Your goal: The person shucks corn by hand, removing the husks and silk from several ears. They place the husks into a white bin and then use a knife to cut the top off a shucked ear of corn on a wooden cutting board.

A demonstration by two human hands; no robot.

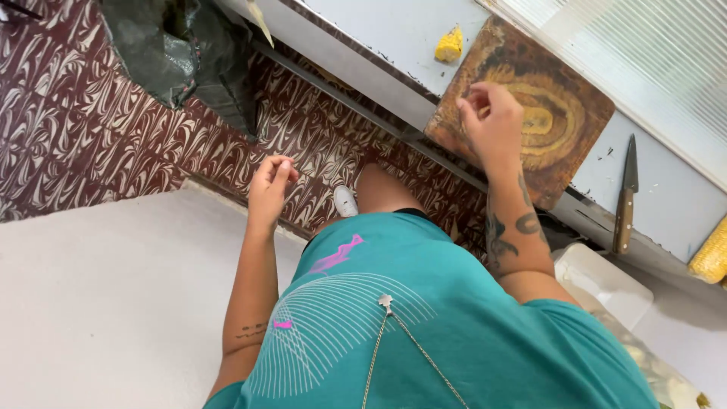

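Two hands: right (492,121) on one cutting board (560,113); one knife (625,195).

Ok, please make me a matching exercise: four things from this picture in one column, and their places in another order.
Things:
1. knife
2. yellow corn piece
3. right hand
4. left hand

Places:
A. over the patterned floor, touching nothing
B. on the wooden cutting board
C. on the counter, left of the board
D. on the counter, right of the board

Pairs: 1-D, 2-C, 3-B, 4-A
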